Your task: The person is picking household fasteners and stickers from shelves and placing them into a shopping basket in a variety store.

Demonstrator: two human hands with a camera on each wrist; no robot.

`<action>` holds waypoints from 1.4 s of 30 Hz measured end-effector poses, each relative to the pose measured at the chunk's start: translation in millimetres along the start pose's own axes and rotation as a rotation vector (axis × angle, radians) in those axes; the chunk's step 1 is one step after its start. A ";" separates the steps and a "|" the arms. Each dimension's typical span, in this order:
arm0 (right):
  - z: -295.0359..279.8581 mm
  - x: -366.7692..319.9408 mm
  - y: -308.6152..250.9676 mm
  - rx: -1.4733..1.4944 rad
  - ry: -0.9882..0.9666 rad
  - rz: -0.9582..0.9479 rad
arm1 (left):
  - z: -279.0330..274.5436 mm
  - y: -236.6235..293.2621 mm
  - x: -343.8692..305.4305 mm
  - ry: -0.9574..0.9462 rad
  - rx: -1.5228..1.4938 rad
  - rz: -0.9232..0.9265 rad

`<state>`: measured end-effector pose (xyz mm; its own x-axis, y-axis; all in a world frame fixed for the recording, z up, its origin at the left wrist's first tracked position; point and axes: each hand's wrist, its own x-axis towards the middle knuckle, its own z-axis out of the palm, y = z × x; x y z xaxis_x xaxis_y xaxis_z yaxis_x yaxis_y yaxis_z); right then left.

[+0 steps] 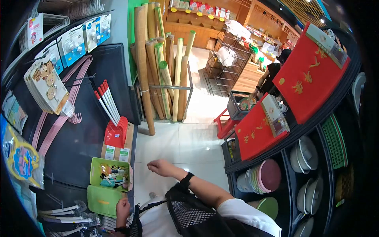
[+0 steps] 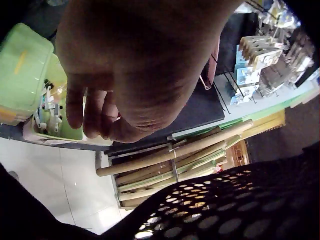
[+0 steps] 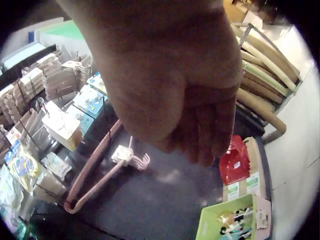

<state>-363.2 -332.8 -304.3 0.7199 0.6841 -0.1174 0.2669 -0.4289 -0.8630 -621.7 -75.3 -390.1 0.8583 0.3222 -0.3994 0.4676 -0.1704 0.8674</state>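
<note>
My right hand (image 1: 161, 168) hangs over the aisle floor, its fingers loosely bent and nothing in them. In the right wrist view its fingers (image 3: 207, 135) droop in front of a dark shelf back. Low at the left, my left hand (image 1: 122, 208) is beside a green lid (image 1: 103, 199), fingers loosely curled around nothing. Just beyond the lid stands a green plastic box (image 1: 94, 181) of small mixed items; the left wrist view shows this box (image 2: 75, 131) past the fingertips. Red dustpan-like pieces with white handles (image 1: 115, 132) stand behind the box.
Pink hangers (image 1: 65, 106) and hooked packets line the left rack. Rolled mats (image 1: 143, 79) stand upright in a metal frame ahead. Right shelves hold buckets (image 1: 252, 177) and basins beneath red cloths (image 1: 312, 75). A person in black (image 1: 272, 73) is by a basket further on.
</note>
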 end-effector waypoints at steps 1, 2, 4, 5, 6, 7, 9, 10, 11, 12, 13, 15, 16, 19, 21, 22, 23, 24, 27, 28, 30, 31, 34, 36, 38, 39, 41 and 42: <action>-9.3 16.4 -7.9 0.006 0.005 -0.015 | 1.4 4.5 17.3 -0.033 -0.022 0.020; -12.5 45.0 -21.2 0.027 -0.044 -0.071 | -11.1 5.1 23.6 0.010 -0.042 0.032; -37.9 51.6 -29.4 0.011 -0.005 -0.123 | -9.6 8.5 27.4 -0.024 -0.045 0.010; -50.2 62.3 -42.6 0.026 -0.009 -0.143 | 10.2 12.5 32.8 -0.043 -0.066 0.053; -64.2 74.5 -58.8 0.041 -0.013 -0.161 | -4.6 24.0 31.1 0.033 -0.124 0.005; -80.0 84.7 -75.3 0.096 0.009 -0.158 | -8.0 48.8 29.9 0.053 -0.165 -0.024; -93.5 111.5 -103.6 0.175 0.019 -0.152 | -10.8 77.1 36.1 0.072 -0.180 0.010; -94.2 128.7 -116.3 0.205 -0.010 -0.166 | -14.9 84.0 37.6 0.103 -0.200 -0.004; -99.9 139.7 -127.4 0.200 -0.005 -0.218 | -14.3 92.6 37.3 0.140 -0.210 -0.004; -108.4 153.1 -138.2 0.197 -0.001 -0.271 | -13.1 111.7 36.6 0.179 -0.189 0.054; -116.0 171.3 -150.0 0.225 0.009 -0.362 | -10.0 129.1 40.4 0.219 -0.166 0.111; -134.8 208.7 -185.4 0.250 0.005 -0.468 | -8.4 147.9 58.8 0.283 -0.182 0.122; -135.9 216.1 -191.1 0.297 0.014 -0.497 | -9.7 153.8 59.3 0.297 -0.188 0.124; -152.1 284.3 -214.0 0.355 0.011 -0.648 | -1.5 179.3 84.0 0.388 -0.305 0.122; -159.5 327.7 -234.9 0.386 0.000 -0.723 | 5.8 202.9 99.8 0.437 -0.391 0.107; -161.9 351.1 -246.7 0.364 0.011 -0.774 | 8.8 207.9 113.9 0.460 -0.386 0.120; -163.4 369.8 -256.0 0.345 0.020 -0.814 | 14.5 207.6 123.3 0.464 -0.383 0.127; -170.3 376.2 -271.9 0.386 -0.031 -0.783 | 19.2 208.9 132.0 0.469 -0.379 0.134; -175.3 414.9 -296.8 0.280 -0.056 -0.805 | 32.8 212.5 150.2 0.479 -0.403 0.152; -171.5 428.6 -300.8 0.285 -0.071 -0.819 | 37.8 210.9 155.4 0.471 -0.416 0.159; -159.5 451.7 -307.2 0.264 -0.014 -0.786 | 50.1 212.5 155.4 0.505 -0.432 0.141; -158.9 459.5 -311.9 0.234 -0.010 -0.767 | 57.1 218.0 153.5 0.537 -0.443 0.100; -142.9 485.9 -318.7 0.325 -0.038 -0.806 | 72.3 211.6 148.0 0.596 -0.475 -0.015; -142.5 490.2 -324.0 0.377 -0.087 -0.781 | 84.7 189.7 151.2 0.617 -0.616 0.047; -145.6 491.5 -330.7 0.398 -0.140 -0.687 | 95.7 180.8 149.4 0.657 -0.638 0.047; -147.5 492.2 -333.8 0.402 -0.162 -0.673 | 97.1 193.7 144.7 0.677 -0.608 0.002; -145.7 501.4 -335.8 0.394 -0.151 -0.719 | 102.0 196.5 142.5 0.702 -0.528 -0.024; -141.9 508.3 -336.1 0.382 -0.129 -0.756 | 105.2 194.8 142.5 0.711 -0.527 -0.023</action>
<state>3.9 75.3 -4.2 0.3507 0.7783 0.5209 0.3950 0.3814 -0.8358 -386.1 -160.5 -309.2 0.4331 0.8531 -0.2909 0.1740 0.2376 0.9557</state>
